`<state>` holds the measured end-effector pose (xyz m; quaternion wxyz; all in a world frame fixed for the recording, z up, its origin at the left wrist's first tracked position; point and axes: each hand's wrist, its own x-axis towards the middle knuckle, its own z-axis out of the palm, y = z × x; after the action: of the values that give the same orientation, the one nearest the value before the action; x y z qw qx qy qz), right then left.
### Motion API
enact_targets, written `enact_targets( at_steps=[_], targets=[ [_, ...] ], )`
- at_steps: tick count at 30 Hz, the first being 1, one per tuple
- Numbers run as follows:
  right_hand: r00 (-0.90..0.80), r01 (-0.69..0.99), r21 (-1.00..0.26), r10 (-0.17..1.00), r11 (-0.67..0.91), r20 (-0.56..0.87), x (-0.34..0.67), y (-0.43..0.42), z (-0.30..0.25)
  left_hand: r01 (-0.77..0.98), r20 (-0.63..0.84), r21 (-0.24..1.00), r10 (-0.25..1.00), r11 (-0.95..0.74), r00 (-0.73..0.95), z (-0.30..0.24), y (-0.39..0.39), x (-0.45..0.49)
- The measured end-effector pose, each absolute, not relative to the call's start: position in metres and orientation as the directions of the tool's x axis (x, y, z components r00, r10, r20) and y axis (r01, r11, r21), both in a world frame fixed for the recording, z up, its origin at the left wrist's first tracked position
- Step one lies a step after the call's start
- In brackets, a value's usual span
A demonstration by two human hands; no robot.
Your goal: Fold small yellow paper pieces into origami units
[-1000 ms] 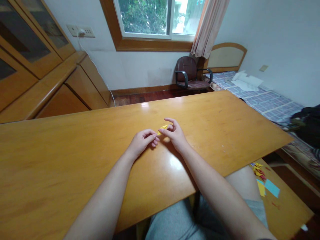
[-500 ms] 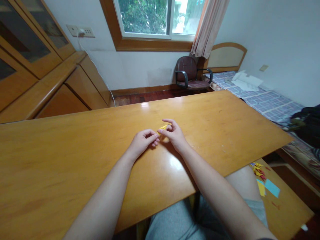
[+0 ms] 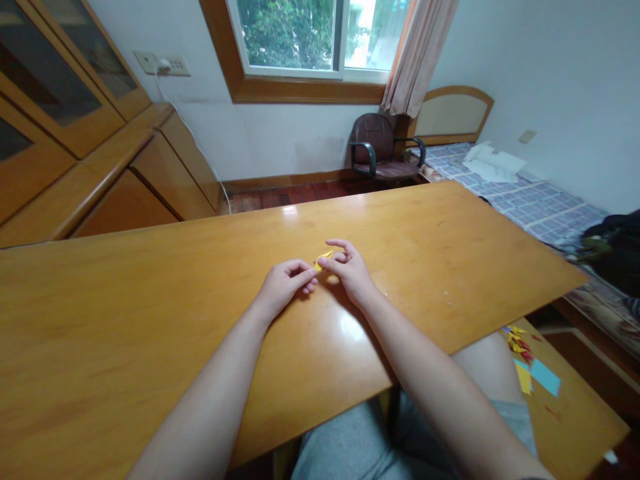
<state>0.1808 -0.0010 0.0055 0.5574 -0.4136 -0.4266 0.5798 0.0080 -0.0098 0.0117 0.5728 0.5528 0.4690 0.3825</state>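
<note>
A small folded piece of yellow paper (image 3: 325, 257) is held just above the middle of the long wooden table (image 3: 150, 313). My right hand (image 3: 350, 270) pinches it with thumb and fingers curled round its right side. My left hand (image 3: 285, 283) is curled too, its fingertips meeting the paper's left end. Most of the paper is hidden by the fingers.
A low wooden board (image 3: 570, 400) at the lower right carries coloured paper scraps (image 3: 525, 363). Beyond the table stand a dark office chair (image 3: 375, 150), a bed (image 3: 530, 200) at the right and wooden cabinets (image 3: 75, 133) at the left.
Both hands stay almost in place; the fingers shift slightly on the yellow paper.
</note>
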Motion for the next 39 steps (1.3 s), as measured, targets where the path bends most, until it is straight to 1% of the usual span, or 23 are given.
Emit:
enact_targets(
  at_steps=[4, 8, 11, 16, 23, 27, 31, 35, 39],
  targets=[
    [-0.026, -0.295, -0.955, 1.000, -0.002, 0.006, 0.1809, -0.0016, 0.0052, 0.086, -0.109, 0.992, 0.957, 0.089, 0.268, 0.0103, -0.0092, 0.0078],
    [-0.035, -0.356, -0.934, 0.999, 0.014, 0.028, 0.1799, -0.0011, 0.0049, 0.095, -0.101, 0.992, 0.957, 0.077, 0.273, 0.0097, -0.0087, 0.0072],
    [-0.048, -0.382, -0.924, 0.999, -0.004, 0.015, 0.1795, 0.0002, 0.0044, 0.104, -0.089, 0.993, 0.958, 0.063, 0.274, 0.0087, -0.0083, 0.0075],
    [-0.066, -0.373, -0.928, 0.998, -0.011, 0.015, 0.1796, 0.0015, 0.0029, 0.087, -0.068, 0.995, 0.964, 0.046, 0.258, 0.0090, -0.0084, 0.0094],
    [-0.014, -0.360, -0.932, 0.999, 0.034, 0.042, 0.1810, 0.0022, 0.0032, 0.069, -0.043, 0.997, 0.965, 0.026, 0.260, 0.0109, -0.0091, 0.0102],
    [-0.047, -0.338, -0.941, 0.998, 0.022, 0.040, 0.1800, 0.0006, 0.0054, 0.058, -0.014, 0.998, 0.967, -0.001, 0.256, 0.0087, -0.0077, 0.0116],
    [-0.076, -0.314, -0.949, 0.996, 0.018, 0.044, 0.1789, -0.0009, 0.0063, 0.088, -0.017, 0.996, 0.972, -0.004, 0.235, 0.0071, -0.0072, 0.0130],
    [-0.044, -0.323, -0.946, 0.998, 0.029, 0.046, 0.1788, -0.0014, 0.0056, 0.089, 0.010, 0.996, 0.974, -0.031, 0.225, 0.0070, -0.0081, 0.0133],
    [0.029, -0.336, -0.941, 0.999, 0.042, 0.034, 0.1799, -0.0007, 0.0057, 0.091, -0.007, 0.996, 0.977, -0.013, 0.214, 0.0075, -0.0090, 0.0117]
  ],
)
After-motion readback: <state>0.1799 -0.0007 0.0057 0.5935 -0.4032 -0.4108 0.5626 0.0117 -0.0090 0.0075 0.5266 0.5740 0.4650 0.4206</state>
